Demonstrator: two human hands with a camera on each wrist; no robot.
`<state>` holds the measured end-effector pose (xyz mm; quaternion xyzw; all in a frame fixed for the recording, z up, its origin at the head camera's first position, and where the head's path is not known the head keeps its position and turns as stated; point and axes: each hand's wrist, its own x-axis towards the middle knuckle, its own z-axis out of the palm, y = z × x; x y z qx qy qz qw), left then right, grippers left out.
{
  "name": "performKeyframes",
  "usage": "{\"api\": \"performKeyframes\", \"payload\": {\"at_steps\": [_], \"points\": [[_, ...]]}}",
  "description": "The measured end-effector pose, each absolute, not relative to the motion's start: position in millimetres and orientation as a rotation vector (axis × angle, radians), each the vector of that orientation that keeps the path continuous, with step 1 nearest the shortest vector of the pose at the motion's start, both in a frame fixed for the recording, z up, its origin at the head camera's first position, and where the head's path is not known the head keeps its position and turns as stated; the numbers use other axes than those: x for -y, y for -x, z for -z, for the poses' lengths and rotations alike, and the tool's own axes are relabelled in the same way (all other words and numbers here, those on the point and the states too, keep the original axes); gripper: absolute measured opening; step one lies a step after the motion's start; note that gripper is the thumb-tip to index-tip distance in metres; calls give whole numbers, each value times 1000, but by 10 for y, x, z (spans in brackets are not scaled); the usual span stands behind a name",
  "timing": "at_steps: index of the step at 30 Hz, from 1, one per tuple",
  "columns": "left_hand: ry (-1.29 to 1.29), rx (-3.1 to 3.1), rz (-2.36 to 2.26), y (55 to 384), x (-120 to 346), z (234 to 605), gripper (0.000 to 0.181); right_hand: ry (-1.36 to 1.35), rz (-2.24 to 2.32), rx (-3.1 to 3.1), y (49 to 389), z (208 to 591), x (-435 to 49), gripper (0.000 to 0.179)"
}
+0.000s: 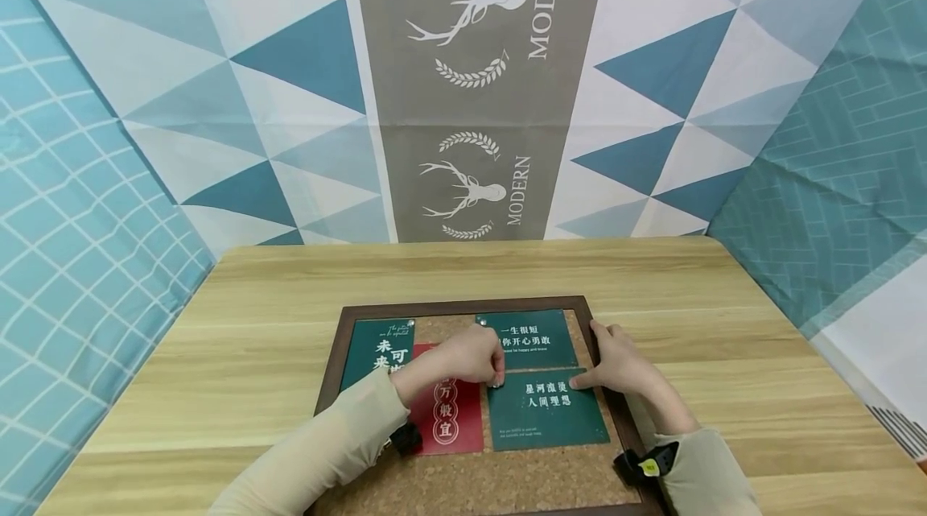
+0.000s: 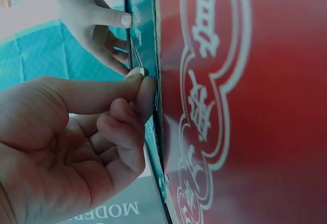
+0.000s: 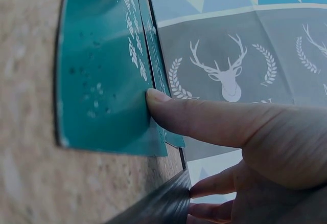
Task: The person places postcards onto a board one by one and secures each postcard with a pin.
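My left hand pinches a small pale pushpin between thumb and forefinger, at the upper left corner of the lower green card. The fingers hide most of the pin. My right hand rests at the right side of the corkboard, its thumb pressing on that card near its upper right corner. The other right fingers reach over the dark wooden frame. A red card lies on the cork left of the green one, partly under my left forearm.
Above the lower card is another green card, with a pin at its upper left corner. A third green card sits at the board's upper left, pinned at its upper right. The board lies on a wooden table before a patterned cloth.
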<state>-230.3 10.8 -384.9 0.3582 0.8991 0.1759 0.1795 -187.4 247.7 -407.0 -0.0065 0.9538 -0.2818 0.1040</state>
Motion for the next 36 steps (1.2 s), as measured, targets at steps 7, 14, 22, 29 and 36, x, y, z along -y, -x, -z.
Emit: {"api": "performKeyframes", "payload": {"at_steps": [7, 14, 22, 29, 36], "points": [[-1056, -2548, -485, 2313, -129, 3884, 16, 9, 819, -2812, 1878, 4087, -2465, 109], [-1072, -2571, -453, 2291, -137, 3860, 16, 12, 817, -2816, 1872, 4088, -2461, 108], [-1114, -2620, -381, 2273, -174, 3849, 18, 7, 825, -2804, 1869, 4069, -2458, 108], [-1198, -2673, -383, 2252, -214, 3854, 19, -4, 822, -2804, 1872, 4070, -2475, 106], [-1213, -2703, -332, 2252, -213, 3878, 18, 6, 827, -2806, 1869, 4083, -2480, 107]]}}
